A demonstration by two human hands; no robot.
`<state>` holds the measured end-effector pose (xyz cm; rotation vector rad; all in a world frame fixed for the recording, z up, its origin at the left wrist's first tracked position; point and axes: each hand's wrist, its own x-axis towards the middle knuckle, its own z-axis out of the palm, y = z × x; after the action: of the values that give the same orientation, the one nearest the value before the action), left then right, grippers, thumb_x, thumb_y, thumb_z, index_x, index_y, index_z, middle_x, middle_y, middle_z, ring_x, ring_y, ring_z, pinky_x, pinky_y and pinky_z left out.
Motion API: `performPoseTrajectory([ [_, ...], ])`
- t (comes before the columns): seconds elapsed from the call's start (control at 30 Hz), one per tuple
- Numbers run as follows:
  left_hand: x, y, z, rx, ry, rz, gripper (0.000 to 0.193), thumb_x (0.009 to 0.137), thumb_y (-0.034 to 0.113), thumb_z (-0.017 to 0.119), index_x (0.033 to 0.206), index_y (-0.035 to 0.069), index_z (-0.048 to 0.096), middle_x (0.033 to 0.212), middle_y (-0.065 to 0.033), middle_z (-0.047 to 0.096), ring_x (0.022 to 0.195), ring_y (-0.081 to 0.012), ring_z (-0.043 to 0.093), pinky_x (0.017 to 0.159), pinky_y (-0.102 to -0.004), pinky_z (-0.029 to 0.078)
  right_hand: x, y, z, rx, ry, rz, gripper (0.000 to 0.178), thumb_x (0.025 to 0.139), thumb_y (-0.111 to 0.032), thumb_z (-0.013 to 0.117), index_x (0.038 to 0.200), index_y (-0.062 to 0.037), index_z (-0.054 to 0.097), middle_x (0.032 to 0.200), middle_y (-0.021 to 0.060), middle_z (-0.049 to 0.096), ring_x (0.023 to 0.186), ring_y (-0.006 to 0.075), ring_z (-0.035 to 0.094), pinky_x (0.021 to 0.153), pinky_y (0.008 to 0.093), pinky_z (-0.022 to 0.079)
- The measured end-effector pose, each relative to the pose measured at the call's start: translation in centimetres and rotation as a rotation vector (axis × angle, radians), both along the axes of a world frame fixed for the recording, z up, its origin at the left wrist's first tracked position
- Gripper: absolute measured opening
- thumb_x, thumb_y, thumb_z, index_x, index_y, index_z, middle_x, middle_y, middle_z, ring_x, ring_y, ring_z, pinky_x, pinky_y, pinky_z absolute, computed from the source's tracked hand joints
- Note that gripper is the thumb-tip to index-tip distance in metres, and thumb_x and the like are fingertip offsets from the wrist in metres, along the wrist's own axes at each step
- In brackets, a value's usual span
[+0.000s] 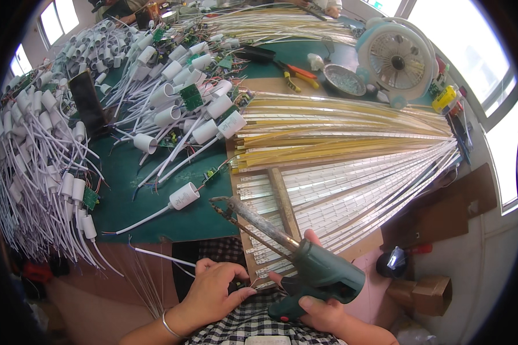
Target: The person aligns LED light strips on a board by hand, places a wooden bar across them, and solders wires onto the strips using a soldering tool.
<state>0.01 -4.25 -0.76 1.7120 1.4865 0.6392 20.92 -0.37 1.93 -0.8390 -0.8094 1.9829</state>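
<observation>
My right hand (322, 315) is wrapped around the handle of a dark green soldering gun (328, 270). Its long metal barrel and bent tip point up and left over the strips. Low at the front, my left hand (213, 290) is closed, with thumb and fingertips pinching a small dark circuit board (236, 284), mostly covered by the fingers. Thin wires reach from it to the near corner of the LED strips (328, 201). Behind this hand a white cable (161, 253) runs up and left. A wooden bar (284, 201) lies across the strips.
One white lamp cap (184, 196) with cable lies on the green table (138, 221). Heaps of similar caps (34, 126) fill the left. Farther back are pliers (290, 80), a metal bowl (344, 79) and a fan (397, 60). Cardboard boxes (431, 296) stand low at right.
</observation>
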Motion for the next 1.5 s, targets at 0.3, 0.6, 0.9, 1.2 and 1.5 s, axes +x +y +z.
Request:
performPoseTrajectory([
  [0.3,0.7,-0.3,0.1,-0.013,-0.275,0.223,0.010,0.082,0.017,0.067,0.088,0.008,0.065,0.083,-0.0050,0.062,0.077,-0.0233,0.059,0.073,-0.0341,0.039,0.0,0.0,0.1,-0.008,-0.001,0.013,0.108,0.071,-0.011,0.070,0.153,-0.0153,0.001,0.150,0.0075,0.024,0.141,0.0228,0.024,0.113,0.0542,0.025],
  [0.6,2.2,0.8,0.7,0.070,-0.020,0.179,0.008,0.073,0.014,0.067,0.075,0.011,0.060,0.068,-0.0002,0.056,0.065,-0.0202,0.055,0.067,-0.0340,0.034,0.4,-0.2,-0.3,-0.005,0.077,0.010,0.106,0.073,-0.011,0.071,0.153,-0.0172,0.002,0.153,0.0072,0.018,0.143,0.0240,0.018,0.112,0.0604,0.023],
  [0.9,2.5,1.3,0.2,0.210,0.099,0.148,0.009,0.066,0.010,0.066,0.069,0.012,0.058,0.062,0.0033,0.055,0.055,-0.0135,0.051,0.069,-0.0319,0.031,7.3,-3.4,1.3,0.067,-0.425,-0.051,0.064,0.079,-0.029,0.074,0.130,-0.0032,0.043,0.107,0.0163,0.062,0.095,0.0267,0.063,0.082,0.0393,0.052],
  [1.2,3.0,1.0,-0.1,0.192,0.032,0.167,0.010,0.072,0.013,0.067,0.071,0.013,0.056,0.058,0.0031,0.054,0.052,-0.0157,0.050,0.067,-0.0345,0.030,11.7,-6.4,-0.7,0.594,-0.889,0.047,0.043,0.083,-0.025,0.072,0.113,0.0002,0.055,0.092,0.0084,0.064,0.077,0.0175,0.060,0.072,0.0304,0.049],
  [1.5,3.0,0.8,-0.6,0.193,-0.025,0.198,0.011,0.073,0.011,0.066,0.076,0.011,0.055,0.058,0.0017,0.055,0.049,-0.0176,0.051,0.066,-0.0333,0.034,11.0,-7.1,-1.0,0.628,-0.740,-0.047,0.037,0.083,-0.023,0.072,0.110,-0.0004,0.059,0.104,0.0148,0.062,0.096,0.0282,0.060,0.085,0.0368,0.047],
])
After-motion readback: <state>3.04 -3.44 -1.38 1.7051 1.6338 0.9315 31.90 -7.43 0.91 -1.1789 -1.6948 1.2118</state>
